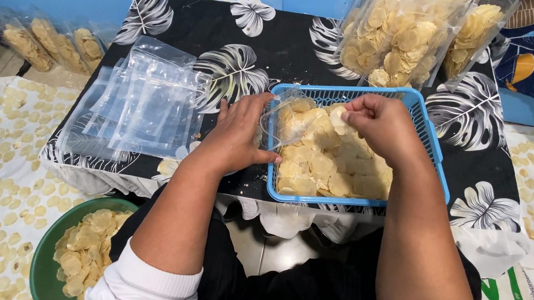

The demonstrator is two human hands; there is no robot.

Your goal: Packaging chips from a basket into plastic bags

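Your left hand (235,135) gripped a clear bag (284,114) at the blue basket (433,150) edge | your right hand (383,126) pinched chips (337,116) just beside it.

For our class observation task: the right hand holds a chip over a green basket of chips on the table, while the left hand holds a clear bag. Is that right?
Not quite. The head view shows the basket is blue, not green. The rest holds: the right hand holds a chip over it, and the left hand holds the clear bag.
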